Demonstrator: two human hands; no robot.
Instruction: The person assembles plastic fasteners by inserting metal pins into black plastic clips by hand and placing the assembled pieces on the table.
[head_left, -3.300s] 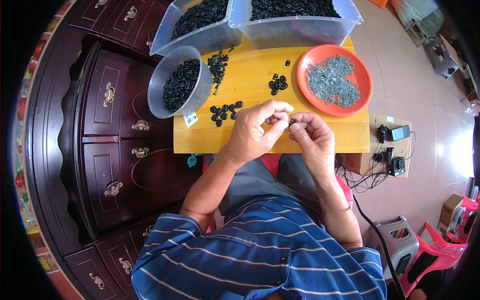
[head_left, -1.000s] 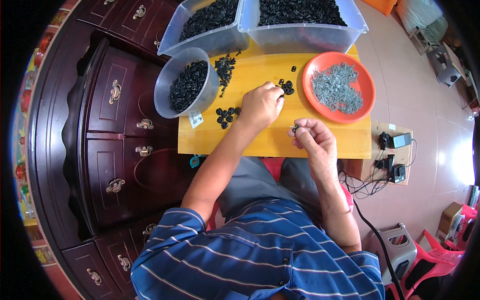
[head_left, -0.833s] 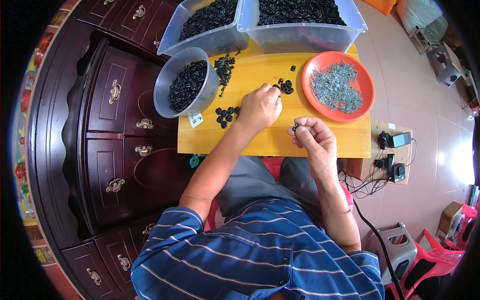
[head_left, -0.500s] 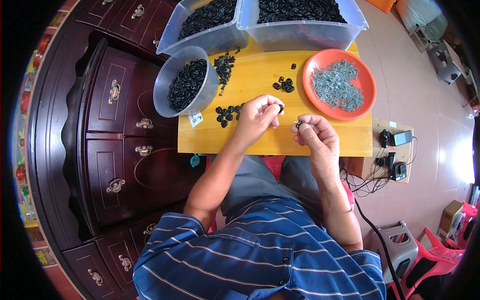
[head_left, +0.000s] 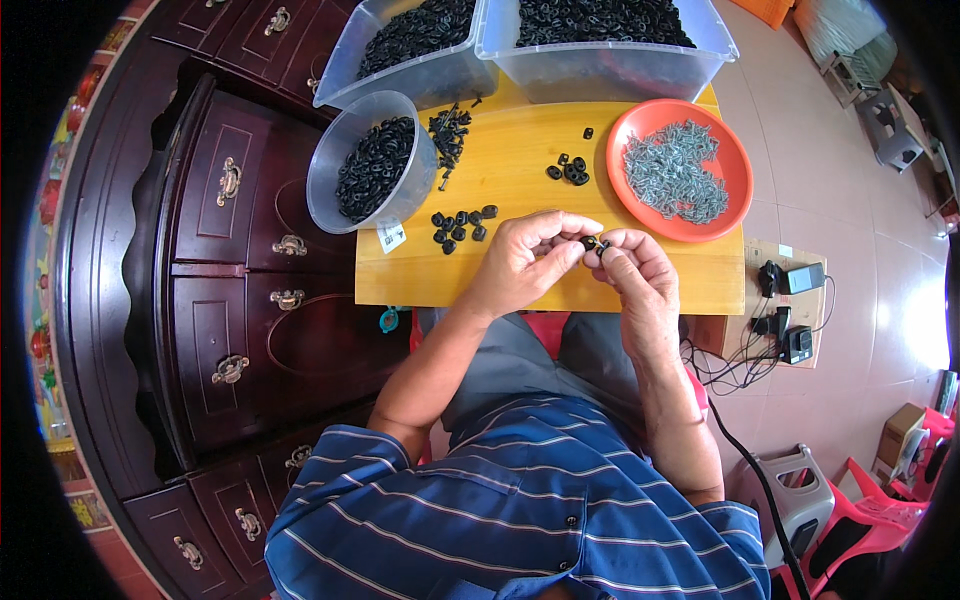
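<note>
Yellow wooden table (head_left: 450, 285), upper centre — clear bins (head_left: 605, 78) at top, round tub (head_left: 424, 165) left, orange plate (head_left: 738, 200) right — loose black pieces (head_left: 571, 172) between.

Wears striped blue over plain grey

Wears a blue short-sleeved shirt (head_left: 430, 520), thinly striped in off-white, with wide blue bands between. Fastens down the front with small, dark, round buttons (head_left: 571, 521) beside a straight vertical seam (head_left: 583, 515). Bears a stitched edge (head_left: 487, 477) across the chest, perhaps a pocket's. Has loose sleeves (head_left: 345, 445) of the same striped cloth, stopping near the elbows. Leaves the forearms (head_left: 425, 372), left hand (head_left: 525, 260) and right hand (head_left: 642, 275) bare. Wears plain grey trousers (head_left: 490, 350) below.
</note>
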